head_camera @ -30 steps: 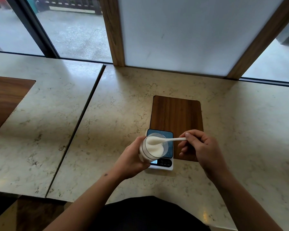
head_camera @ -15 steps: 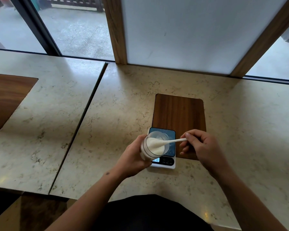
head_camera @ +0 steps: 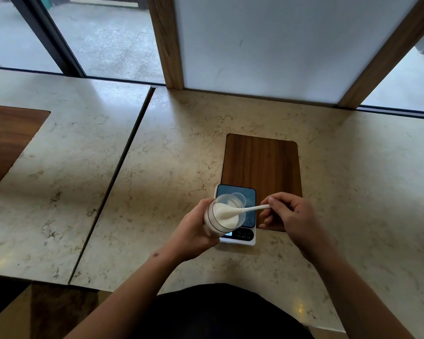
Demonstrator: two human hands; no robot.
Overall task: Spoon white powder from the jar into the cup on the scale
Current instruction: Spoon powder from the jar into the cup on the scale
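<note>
My left hand (head_camera: pixel 194 233) grips a clear jar (head_camera: pixel 224 215) of white powder, tilted toward the right above the left side of a small digital scale (head_camera: pixel 245 234). My right hand (head_camera: pixel 288 214) pinches the handle of a white spoon (head_camera: pixel 245 209); its bowl, heaped with powder, sits inside the jar's mouth. A small clear cup (head_camera: pixel 240 197) stands on the scale's dark platform, just behind the jar's rim and partly hidden by it.
The scale overlaps the near left corner of a dark wooden inlay (head_camera: pixel 261 165) in the marble counter (head_camera: pixel 169 167). A seam (head_camera: pixel 123 167) separates a second counter slab at left with another wooden inlay (head_camera: pixel 8 143). Windows and wooden posts stand behind.
The jar has tipped a little more and the spoon's bowl has sunk slightly deeper into the powder. Both hands keep the same grip and stay near the same spot.
</note>
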